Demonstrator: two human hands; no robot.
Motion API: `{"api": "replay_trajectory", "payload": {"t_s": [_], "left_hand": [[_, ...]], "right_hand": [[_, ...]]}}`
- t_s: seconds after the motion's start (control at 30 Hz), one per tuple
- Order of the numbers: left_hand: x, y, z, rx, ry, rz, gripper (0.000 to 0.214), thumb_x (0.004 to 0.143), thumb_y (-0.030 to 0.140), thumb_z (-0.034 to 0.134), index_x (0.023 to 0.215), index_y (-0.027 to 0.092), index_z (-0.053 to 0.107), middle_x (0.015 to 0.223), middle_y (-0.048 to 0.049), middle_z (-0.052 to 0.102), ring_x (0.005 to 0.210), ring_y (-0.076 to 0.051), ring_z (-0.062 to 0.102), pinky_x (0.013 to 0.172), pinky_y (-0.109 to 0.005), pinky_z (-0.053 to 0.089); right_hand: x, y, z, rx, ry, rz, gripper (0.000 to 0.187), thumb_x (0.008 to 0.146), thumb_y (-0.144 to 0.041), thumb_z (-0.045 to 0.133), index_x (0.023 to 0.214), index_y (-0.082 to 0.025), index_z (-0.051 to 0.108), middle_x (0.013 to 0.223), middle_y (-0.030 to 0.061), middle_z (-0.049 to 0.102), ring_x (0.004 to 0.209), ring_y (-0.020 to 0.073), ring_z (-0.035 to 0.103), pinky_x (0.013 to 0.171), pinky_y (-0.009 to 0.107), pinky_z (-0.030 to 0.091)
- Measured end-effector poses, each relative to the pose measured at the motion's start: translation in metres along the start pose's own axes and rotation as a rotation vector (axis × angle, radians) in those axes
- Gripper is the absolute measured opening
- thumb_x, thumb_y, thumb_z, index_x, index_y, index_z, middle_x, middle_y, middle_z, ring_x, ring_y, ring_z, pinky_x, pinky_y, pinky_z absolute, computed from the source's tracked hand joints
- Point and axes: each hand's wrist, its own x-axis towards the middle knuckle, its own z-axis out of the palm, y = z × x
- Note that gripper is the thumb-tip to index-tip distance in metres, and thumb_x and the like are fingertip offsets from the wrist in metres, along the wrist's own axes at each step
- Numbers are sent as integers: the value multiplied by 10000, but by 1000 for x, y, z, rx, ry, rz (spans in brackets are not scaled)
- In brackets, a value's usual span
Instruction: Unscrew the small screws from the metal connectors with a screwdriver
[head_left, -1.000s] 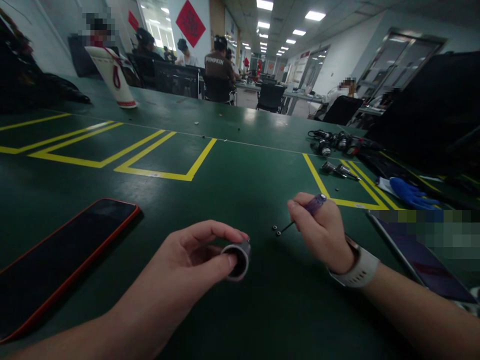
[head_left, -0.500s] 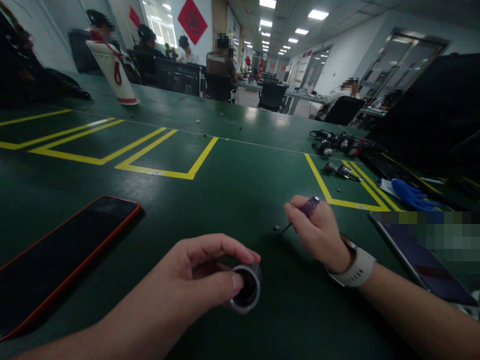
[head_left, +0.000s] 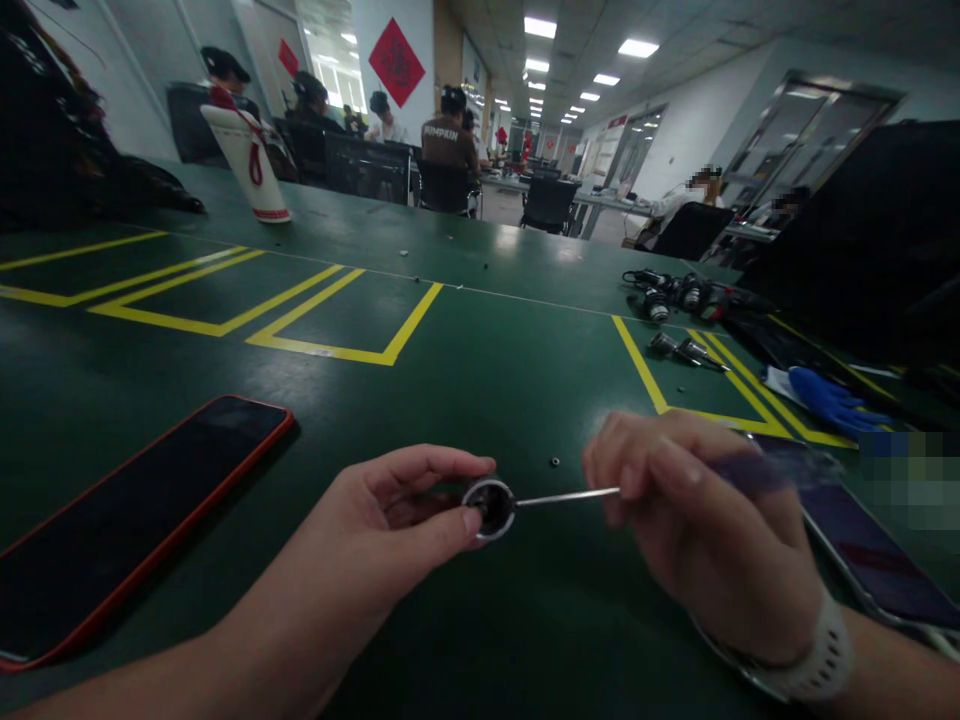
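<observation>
My left hand (head_left: 397, 525) is closed on a short metal tube (head_left: 495, 520), thumb at its rim, with the round mouth facing me. The inside is dark and hard to make out. My right hand (head_left: 705, 530) grips a screwdriver with a see-through purple handle (head_left: 772, 470), partly smeared by motion. The screwdriver's thin shaft (head_left: 570, 496) points left, and its end meets the right side of the tube's rim; I cannot tell whether it enters a hole there. A tiny nut-like part (head_left: 555, 461) lies on the table just beyond the shaft.
A red-edged phone (head_left: 142, 520) lies at left, and a second dark device (head_left: 862, 540) sits behind my right wrist. Farther right are metal parts (head_left: 686, 350), black tools (head_left: 675, 292) and a blue glove (head_left: 832, 398). A paper cup (head_left: 251, 170) stands at the back left. People sit beyond.
My right hand has lifted the screwdriver from beside the tiny part and turned it sideways, its shaft now at the tube. My left hand has raised the tube slightly.
</observation>
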Motion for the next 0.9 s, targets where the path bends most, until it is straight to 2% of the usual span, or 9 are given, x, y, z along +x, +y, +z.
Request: {"api": "replay_trajectory", "payload": {"t_s": [0.17, 0.27, 0.37, 0.53, 0.7, 0.9], "left_hand": [[3, -1, 2, 9, 12, 65, 237, 580, 185, 749, 815, 193, 716, 813, -32, 747, 773, -181, 686, 707, -258, 537], [4, -2, 2, 19, 7, 90, 235, 576, 175, 753, 806, 188, 711, 812, -28, 746, 774, -178, 688, 700, -246, 540], [6, -5, 1, 51, 10, 113, 223, 575, 175, 756, 791, 183, 702, 818, -25, 743, 776, -175, 688, 705, -239, 543], [7, -11, -1, 136, 26, 191, 166, 598, 170, 723, 758, 187, 681, 886, -29, 734, 786, -178, 683, 685, -242, 542], [8, -10, 2, 162, 47, 219, 108, 603, 160, 694, 703, 187, 662, 836, -22, 731, 779, -176, 675, 674, -236, 532], [9, -12, 1, 157, 20, 225, 111, 631, 186, 693, 735, 205, 661, 863, -8, 726, 805, -160, 667, 695, -217, 526]], "right_hand": [[-9, -14, 5, -452, -358, -259, 139, 843, -118, 463, 772, -183, 562, 603, 25, 599, 582, 147, 572, 583, 305, 494], [-9, -13, 10, -591, -408, -442, 134, 819, -94, 474, 763, -167, 571, 574, 32, 607, 557, 152, 572, 572, 315, 510], [-13, -11, 17, -678, -391, -563, 199, 814, -99, 483, 652, -164, 578, 523, 30, 589, 522, 149, 557, 546, 312, 514], [-28, -6, 26, -817, -282, -473, 290, 867, -166, 487, 590, -176, 574, 543, 23, 579, 550, 141, 528, 611, 314, 523], [-31, -6, 27, -833, -351, -539, 328, 885, -206, 484, 575, -191, 591, 541, 22, 571, 543, 142, 504, 569, 306, 504], [-32, -14, 25, -895, -403, -476, 321, 898, -228, 464, 615, -201, 614, 540, 13, 590, 532, 146, 528, 590, 322, 520]]}}
